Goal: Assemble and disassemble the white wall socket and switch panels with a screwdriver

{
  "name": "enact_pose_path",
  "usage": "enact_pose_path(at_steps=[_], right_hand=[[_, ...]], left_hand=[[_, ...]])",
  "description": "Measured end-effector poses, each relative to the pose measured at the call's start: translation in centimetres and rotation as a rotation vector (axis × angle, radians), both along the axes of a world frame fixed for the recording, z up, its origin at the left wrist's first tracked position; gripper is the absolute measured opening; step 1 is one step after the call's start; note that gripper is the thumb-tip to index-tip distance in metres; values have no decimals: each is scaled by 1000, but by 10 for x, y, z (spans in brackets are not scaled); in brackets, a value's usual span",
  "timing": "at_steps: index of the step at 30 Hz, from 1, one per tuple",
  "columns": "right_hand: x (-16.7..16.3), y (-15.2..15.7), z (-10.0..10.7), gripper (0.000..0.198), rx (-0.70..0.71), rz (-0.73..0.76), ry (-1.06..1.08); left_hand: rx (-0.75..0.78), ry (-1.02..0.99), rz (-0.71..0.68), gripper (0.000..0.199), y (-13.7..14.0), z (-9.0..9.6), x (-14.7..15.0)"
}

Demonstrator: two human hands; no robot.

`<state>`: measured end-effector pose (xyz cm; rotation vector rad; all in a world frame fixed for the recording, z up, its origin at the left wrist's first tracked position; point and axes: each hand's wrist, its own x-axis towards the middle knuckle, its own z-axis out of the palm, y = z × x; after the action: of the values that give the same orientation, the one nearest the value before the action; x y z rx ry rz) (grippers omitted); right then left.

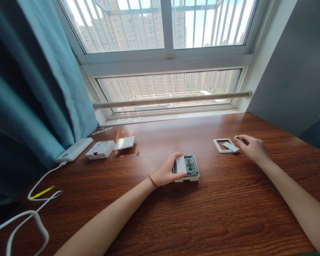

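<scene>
Left hand (167, 170) spans the near and far edges of a square white-and-grey plastic switch unit (193, 165), gripping it. Right hand (253, 146), narrow, pinches a slim dark object (243, 141) just beside a square white plastic frame (216, 145); a white rectangular plate (230, 147) overlaps its edge. Broad stretch of brown wooden table (202, 217) separates unit from frame; frame sits nearer the far edge.

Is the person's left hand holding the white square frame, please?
No, the left hand holds the grey-topped white box, while the white square frame lies on the table near the right hand.
</scene>
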<state>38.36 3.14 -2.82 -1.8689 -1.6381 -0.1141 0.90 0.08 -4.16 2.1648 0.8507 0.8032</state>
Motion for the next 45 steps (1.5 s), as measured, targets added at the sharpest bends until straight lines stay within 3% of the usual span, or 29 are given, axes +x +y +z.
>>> enact_pose_path(at_steps=[4,8,18,29,45], right_hand=[[-50,-26,11,27,193,504,-296],[-87,-47,15,28,254,696,-508],[-90,-51,15,31,307,716,-571],[-97,-68,14,42,445,624,-685],[-97,-50,3,24,316,625,-439]], left_hand=[[-2,5,0,63,-1,0,0],[18,23,12,62,-1,0,0],[55,43,-11,62,-1,1,1],[77,64,-11,64,-1,1,1],[22,71,-4,60,-3,2,2]])
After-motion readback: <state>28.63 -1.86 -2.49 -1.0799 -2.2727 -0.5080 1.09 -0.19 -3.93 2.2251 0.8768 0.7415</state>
